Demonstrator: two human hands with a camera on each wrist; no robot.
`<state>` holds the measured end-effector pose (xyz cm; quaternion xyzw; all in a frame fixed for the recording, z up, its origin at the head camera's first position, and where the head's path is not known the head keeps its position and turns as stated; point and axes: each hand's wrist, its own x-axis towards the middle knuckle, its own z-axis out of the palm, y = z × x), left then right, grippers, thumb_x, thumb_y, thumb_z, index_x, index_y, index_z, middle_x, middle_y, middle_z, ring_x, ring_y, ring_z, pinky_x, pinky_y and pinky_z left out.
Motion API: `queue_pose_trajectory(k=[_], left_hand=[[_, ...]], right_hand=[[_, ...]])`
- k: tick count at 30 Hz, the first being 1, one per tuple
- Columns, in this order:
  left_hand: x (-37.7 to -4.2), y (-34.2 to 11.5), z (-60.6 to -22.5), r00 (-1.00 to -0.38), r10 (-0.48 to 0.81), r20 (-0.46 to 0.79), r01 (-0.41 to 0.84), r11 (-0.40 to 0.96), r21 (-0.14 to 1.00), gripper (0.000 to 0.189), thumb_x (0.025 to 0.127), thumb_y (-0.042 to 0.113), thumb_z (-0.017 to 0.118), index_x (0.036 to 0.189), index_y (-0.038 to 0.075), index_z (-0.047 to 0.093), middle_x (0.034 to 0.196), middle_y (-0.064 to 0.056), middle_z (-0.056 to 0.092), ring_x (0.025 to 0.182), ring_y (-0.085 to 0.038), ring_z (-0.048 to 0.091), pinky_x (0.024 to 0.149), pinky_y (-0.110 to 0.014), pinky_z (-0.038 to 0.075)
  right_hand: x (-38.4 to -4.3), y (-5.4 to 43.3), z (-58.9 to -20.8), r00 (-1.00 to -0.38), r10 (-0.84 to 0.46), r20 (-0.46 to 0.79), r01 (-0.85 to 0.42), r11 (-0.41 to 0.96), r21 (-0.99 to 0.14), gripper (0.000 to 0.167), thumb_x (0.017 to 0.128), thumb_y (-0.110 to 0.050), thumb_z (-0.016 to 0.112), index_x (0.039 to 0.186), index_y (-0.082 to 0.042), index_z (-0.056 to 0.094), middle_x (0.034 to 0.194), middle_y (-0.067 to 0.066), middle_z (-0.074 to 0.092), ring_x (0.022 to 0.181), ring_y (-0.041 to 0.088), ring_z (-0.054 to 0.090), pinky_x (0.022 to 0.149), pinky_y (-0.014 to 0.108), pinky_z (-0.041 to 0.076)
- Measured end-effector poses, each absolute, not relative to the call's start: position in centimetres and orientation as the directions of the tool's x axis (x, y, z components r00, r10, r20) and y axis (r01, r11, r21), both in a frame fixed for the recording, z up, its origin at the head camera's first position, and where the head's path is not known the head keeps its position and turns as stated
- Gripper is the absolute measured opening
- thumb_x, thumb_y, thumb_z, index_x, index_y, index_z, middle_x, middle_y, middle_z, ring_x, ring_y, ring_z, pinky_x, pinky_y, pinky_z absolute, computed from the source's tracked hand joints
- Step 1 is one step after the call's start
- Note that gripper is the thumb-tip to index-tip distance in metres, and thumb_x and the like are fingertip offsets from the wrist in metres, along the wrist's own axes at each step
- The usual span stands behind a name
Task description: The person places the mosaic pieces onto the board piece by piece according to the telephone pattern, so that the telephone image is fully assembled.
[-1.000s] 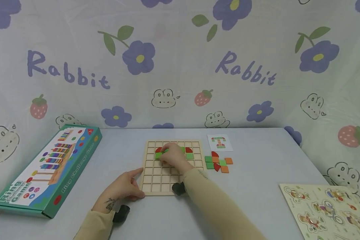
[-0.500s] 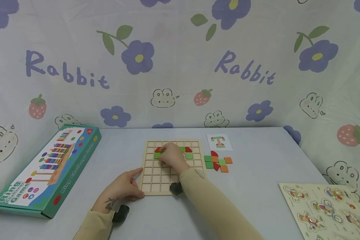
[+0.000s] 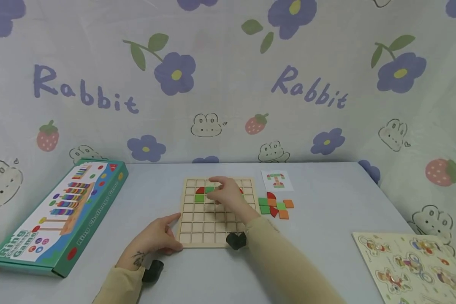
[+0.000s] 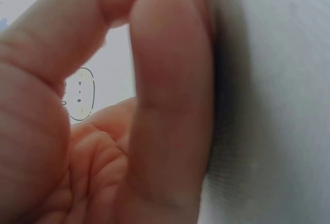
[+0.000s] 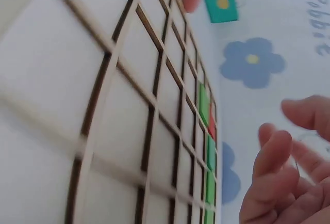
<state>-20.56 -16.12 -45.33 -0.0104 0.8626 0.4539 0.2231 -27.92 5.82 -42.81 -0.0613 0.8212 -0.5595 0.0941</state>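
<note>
On white table [image 3: 315, 253], touching gridded board [image 3: 209, 217] at left with left grip [image 3: 157, 233] straight-fingered; hovering over far rows with right grip [image 3: 229, 196] parted, empty. Probably between placements; next, perhaps fetch loose tiles [image 3: 280, 206] from right.

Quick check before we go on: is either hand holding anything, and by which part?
Nothing visibly gripped: the right hand hovers over the grid board with no piece showing in it; the left hand only touches the board's left edge.
</note>
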Motion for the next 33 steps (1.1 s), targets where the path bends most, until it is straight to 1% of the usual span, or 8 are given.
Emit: queue_pose_trajectory(k=[2, 5, 9, 11, 16, 19, 27, 33], left_hand=[[-20.6, -16.1, -45.4, -0.900, 0.187, -0.394, -0.219, 0.587, 0.779, 0.095, 0.061, 0.002, 0.081, 0.143, 0.011, 0.035, 0.065, -0.006, 0.058, 0.050, -0.014, 0.052, 0.049, -0.026, 0.044], [-20.8, -16.0, -45.5, -0.898, 0.187, -0.398, -0.225, 0.584, 0.780, 0.095, 0.061, 0.002, 0.081, 0.143, 0.011, 0.035, 0.065, -0.006, 0.058, 0.050, -0.014, 0.052, 0.049, -0.026, 0.045], [-20.8, -15.9, -45.5, -0.898, 0.185, -0.400, -0.225, 0.589, 0.776, 0.095, 0.060, 0.002, 0.081, 0.143, 0.011, 0.034, 0.066, -0.006, 0.058, 0.051, -0.014, 0.053, 0.050, -0.026, 0.045], [-20.8, -15.9, -45.5, -0.899, 0.180, -0.400, -0.225, 0.594, 0.772, 0.095, 0.060, 0.003, 0.081, 0.143, 0.011, 0.035, 0.065, -0.006, 0.058, 0.050, -0.014, 0.053, 0.050, -0.026, 0.045], [-20.7, -15.9, -45.2, -0.902, 0.170, -0.397, -0.223, 0.604, 0.765, 0.095, 0.061, 0.003, 0.081, 0.143, 0.011, 0.035, 0.065, -0.006, 0.058, 0.051, -0.014, 0.053, 0.050, -0.026, 0.044], [-20.6, -15.8, -45.1, -0.903, 0.163, -0.398, -0.226, 0.607, 0.762, 0.095, 0.060, 0.002, 0.081, 0.143, 0.011, 0.035, 0.066, -0.006, 0.058, 0.051, -0.014, 0.053, 0.050, -0.026, 0.045], [-20.5, -15.8, -45.2, -0.900, 0.144, -0.411, -0.248, 0.605, 0.757, 0.095, 0.061, 0.003, 0.081, 0.143, 0.012, 0.036, 0.066, -0.005, 0.058, 0.051, -0.014, 0.052, 0.050, -0.026, 0.045], [-20.3, -15.7, -45.0, -0.907, 0.154, -0.393, -0.229, 0.603, 0.764, 0.094, 0.060, 0.002, 0.081, 0.143, 0.011, 0.036, 0.065, -0.006, 0.057, 0.050, -0.014, 0.052, 0.049, -0.027, 0.045]], right_hand=[[-27.6, 7.2, -42.6, -0.973, -0.220, -0.064, -0.007, 0.309, -0.951, 0.052, 0.080, -0.008, 0.067, 0.130, -0.014, 0.054, 0.084, 0.010, 0.064, 0.069, 0.027, 0.059, 0.062, 0.035, 0.049], [-27.2, 9.5, -42.6, -0.977, -0.210, -0.038, -0.018, 0.258, -0.966, 0.051, 0.080, -0.007, 0.067, 0.128, -0.015, 0.055, 0.083, 0.004, 0.062, 0.066, 0.018, 0.055, 0.055, 0.028, 0.043], [-26.5, 13.3, -42.5, -0.980, -0.195, -0.031, -0.019, 0.244, -0.969, 0.053, 0.080, -0.005, 0.067, 0.130, -0.014, 0.052, 0.090, 0.007, 0.062, 0.065, 0.015, 0.052, 0.051, 0.025, 0.038], [-26.3, 15.4, -42.6, -0.981, -0.188, -0.038, -0.013, 0.264, -0.964, 0.055, 0.080, -0.005, 0.067, 0.131, -0.012, 0.050, 0.095, 0.009, 0.061, 0.070, 0.016, 0.053, 0.053, 0.025, 0.040], [-26.2, 20.9, -42.9, -0.985, -0.156, -0.070, 0.007, 0.368, -0.930, 0.056, 0.079, -0.007, 0.068, 0.132, -0.012, 0.050, 0.107, 0.014, 0.057, 0.088, 0.019, 0.055, 0.069, 0.029, 0.050], [-26.3, 23.8, -43.0, -0.987, -0.138, -0.081, 0.013, 0.436, -0.900, 0.056, 0.080, -0.009, 0.068, 0.132, -0.010, 0.049, 0.112, 0.018, 0.054, 0.095, 0.024, 0.052, 0.077, 0.032, 0.050], [-26.9, 28.5, -44.0, -0.985, -0.076, -0.158, 0.070, 0.657, -0.751, 0.054, 0.079, -0.016, 0.070, 0.130, -0.009, 0.051, 0.114, 0.019, 0.052, 0.098, 0.029, 0.047, 0.075, 0.030, 0.043], [-27.3, 29.1, -44.8, -0.974, -0.038, -0.223, 0.127, 0.720, -0.682, 0.050, 0.078, -0.020, 0.072, 0.124, -0.012, 0.057, 0.120, 0.017, 0.049, 0.102, 0.030, 0.045, 0.080, 0.037, 0.043]])
